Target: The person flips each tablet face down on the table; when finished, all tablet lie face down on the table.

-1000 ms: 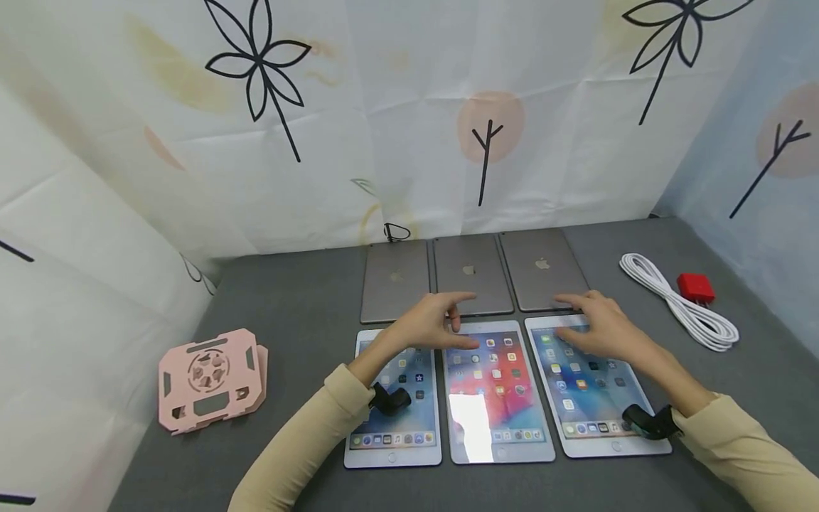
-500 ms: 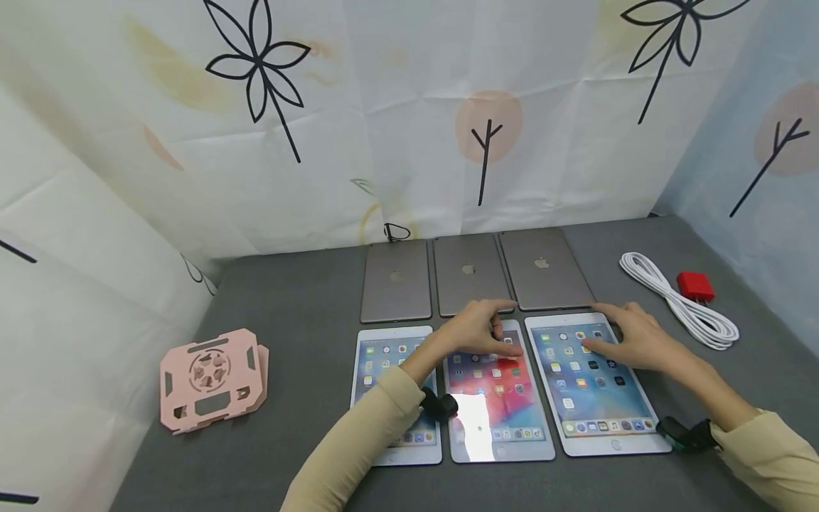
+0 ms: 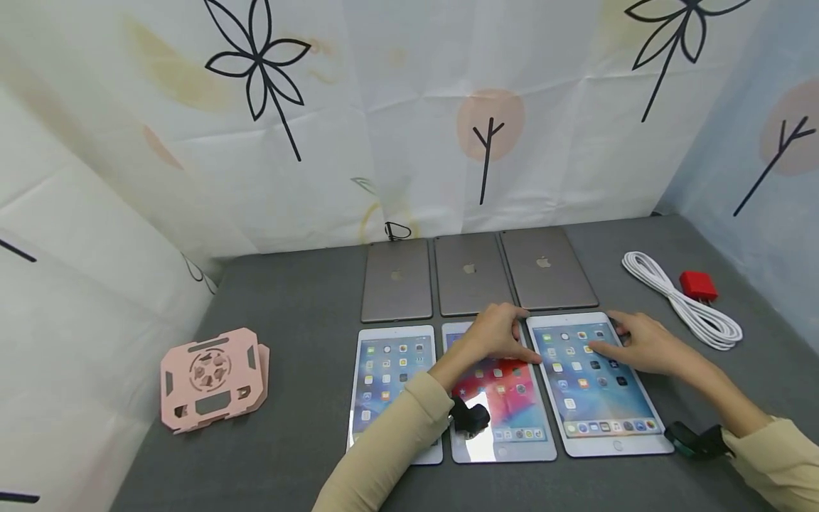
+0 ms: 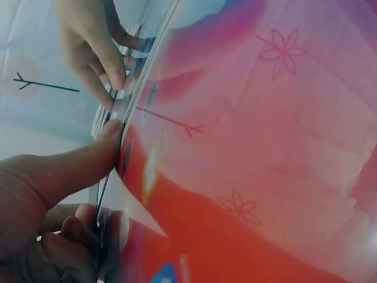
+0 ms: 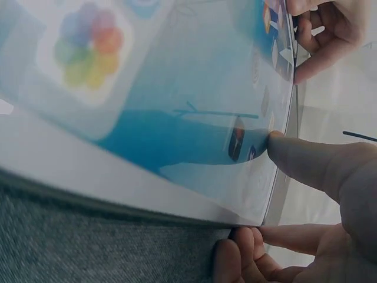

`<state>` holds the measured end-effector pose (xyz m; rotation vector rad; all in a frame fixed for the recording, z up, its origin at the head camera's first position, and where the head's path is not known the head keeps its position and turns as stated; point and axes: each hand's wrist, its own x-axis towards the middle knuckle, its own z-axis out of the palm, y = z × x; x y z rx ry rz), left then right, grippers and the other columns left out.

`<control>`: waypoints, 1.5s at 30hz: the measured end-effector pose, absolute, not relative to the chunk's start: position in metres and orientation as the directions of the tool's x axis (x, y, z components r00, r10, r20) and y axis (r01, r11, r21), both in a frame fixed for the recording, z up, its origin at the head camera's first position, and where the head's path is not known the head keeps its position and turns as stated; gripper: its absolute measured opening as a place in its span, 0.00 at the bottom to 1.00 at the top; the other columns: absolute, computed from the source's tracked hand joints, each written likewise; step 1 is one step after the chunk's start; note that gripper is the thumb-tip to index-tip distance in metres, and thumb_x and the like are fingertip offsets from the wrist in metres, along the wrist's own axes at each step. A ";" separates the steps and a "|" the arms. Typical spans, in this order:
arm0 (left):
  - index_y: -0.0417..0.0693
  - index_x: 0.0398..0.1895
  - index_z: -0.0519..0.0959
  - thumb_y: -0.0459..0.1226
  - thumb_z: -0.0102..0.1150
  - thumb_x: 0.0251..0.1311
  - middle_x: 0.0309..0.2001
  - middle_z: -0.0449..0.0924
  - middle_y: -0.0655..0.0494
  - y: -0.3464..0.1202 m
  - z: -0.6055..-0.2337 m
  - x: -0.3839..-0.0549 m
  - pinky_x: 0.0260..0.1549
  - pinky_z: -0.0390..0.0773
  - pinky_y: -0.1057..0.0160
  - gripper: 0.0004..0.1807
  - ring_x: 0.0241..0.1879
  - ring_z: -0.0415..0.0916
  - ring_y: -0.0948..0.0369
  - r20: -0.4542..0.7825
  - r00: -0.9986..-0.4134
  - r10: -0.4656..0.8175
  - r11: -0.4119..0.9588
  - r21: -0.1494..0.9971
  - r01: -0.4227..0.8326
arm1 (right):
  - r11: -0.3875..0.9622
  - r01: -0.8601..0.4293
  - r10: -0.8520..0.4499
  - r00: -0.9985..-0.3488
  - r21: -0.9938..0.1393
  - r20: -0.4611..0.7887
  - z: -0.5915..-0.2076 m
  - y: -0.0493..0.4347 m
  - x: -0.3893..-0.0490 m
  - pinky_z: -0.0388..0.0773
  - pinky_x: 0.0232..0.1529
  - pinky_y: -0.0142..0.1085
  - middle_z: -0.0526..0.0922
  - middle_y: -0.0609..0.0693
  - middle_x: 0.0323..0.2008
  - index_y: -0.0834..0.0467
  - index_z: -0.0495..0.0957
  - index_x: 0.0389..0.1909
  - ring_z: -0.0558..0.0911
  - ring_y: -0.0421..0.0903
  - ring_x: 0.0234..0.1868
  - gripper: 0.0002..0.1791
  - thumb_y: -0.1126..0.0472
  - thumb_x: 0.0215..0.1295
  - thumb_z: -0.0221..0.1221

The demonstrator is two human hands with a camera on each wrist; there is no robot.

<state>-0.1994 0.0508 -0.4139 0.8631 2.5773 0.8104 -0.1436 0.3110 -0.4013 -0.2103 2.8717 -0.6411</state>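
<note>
The right-hand tablet (image 3: 591, 402) of a front row lies screen up, lit with app icons, in the head view. My left hand (image 3: 495, 334) reaches over the middle tablet (image 3: 512, 419) and takes hold of the right tablet's upper left edge, its thumb at the side. On the upper right, my right hand (image 3: 649, 346) grips the same tablet, the thumb (image 5: 306, 162) over the glass and the other fingers curled at the rim in the right wrist view. The middle tablet's red screen (image 4: 235, 177) fills much of the left wrist view.
A third white tablet (image 3: 390, 370) lies at the left of the front row, partly under my left sleeve. Behind stand three grey tablets (image 3: 473, 277), backs up. A coiled white cable (image 3: 681, 299) and red charger (image 3: 699, 286) are at right, a pink stand (image 3: 211, 380) at left.
My left hand has moved right from the left and middle tablets to the right tablet's edge. My right hand has moved right, from over its screen to its upper right side.
</note>
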 end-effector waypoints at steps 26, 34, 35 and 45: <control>0.53 0.67 0.79 0.52 0.82 0.46 0.43 0.83 0.62 0.074 -0.408 -0.187 0.35 0.71 0.76 0.41 0.38 0.71 0.69 -0.137 -0.814 0.564 0.751 0.496 0.437 | 0.524 0.217 -0.305 -0.855 -0.824 -0.419 -0.372 0.355 -0.138 0.78 0.51 0.37 0.68 0.63 0.66 0.65 0.34 0.80 0.83 0.41 0.51 0.46 0.58 0.78 0.54; 0.52 0.44 0.83 0.52 0.81 0.48 0.38 0.79 0.63 0.086 -0.412 -0.182 0.31 0.67 0.75 0.24 0.35 0.69 0.69 -0.092 -0.797 0.597 0.728 0.479 0.490 | 0.587 0.135 -0.277 -0.893 -0.798 -0.355 -0.364 0.359 -0.132 0.77 0.51 0.41 0.63 0.70 0.69 0.66 0.37 0.80 0.83 0.40 0.49 0.44 0.57 0.78 0.53; 0.51 0.39 0.81 0.52 0.80 0.48 0.36 0.77 0.62 0.088 -0.412 -0.182 0.29 0.65 0.75 0.23 0.34 0.67 0.69 -0.086 -0.795 0.601 0.724 0.480 0.495 | 0.593 0.132 -0.269 -0.898 -0.794 -0.349 -0.364 0.360 -0.132 0.77 0.52 0.41 0.67 0.66 0.67 0.66 0.38 0.80 0.83 0.40 0.49 0.44 0.57 0.78 0.53; 0.51 0.39 0.76 0.50 0.76 0.55 0.35 0.71 0.61 0.105 -0.419 -0.173 0.26 0.62 0.76 0.21 0.31 0.64 0.69 -0.035 -0.777 0.629 0.676 0.518 0.524 | 0.576 0.099 -0.246 -0.926 -0.811 -0.287 -0.353 0.361 -0.132 0.78 0.44 0.26 0.69 0.48 0.61 0.54 0.44 0.82 0.84 0.38 0.47 0.38 0.59 0.80 0.51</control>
